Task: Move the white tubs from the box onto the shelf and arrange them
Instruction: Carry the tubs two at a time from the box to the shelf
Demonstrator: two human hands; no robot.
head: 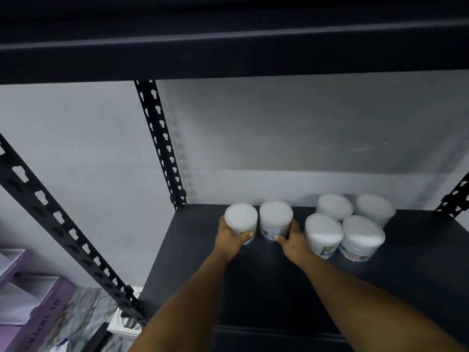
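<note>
Several white tubs with white lids stand upright on the dark shelf (253, 288). My left hand (229, 237) grips the leftmost tub (241, 217) from its left side and front. My right hand (291, 240) grips the tub beside it (276, 214) from its right side. These two tubs stand close together near the back of the shelf. To their right a cluster of tubs stands in two rows: two in front (323, 231) (363, 235) and two behind (335, 205) (375, 207). The box is out of view.
A higher dark shelf board (228, 47) hangs overhead. Slotted black uprights (160, 143) (63, 229) (454, 194) frame the rack against a grey wall. Lower left lie purple-edged boxes (30, 301) and a white item (124, 323) on the floor.
</note>
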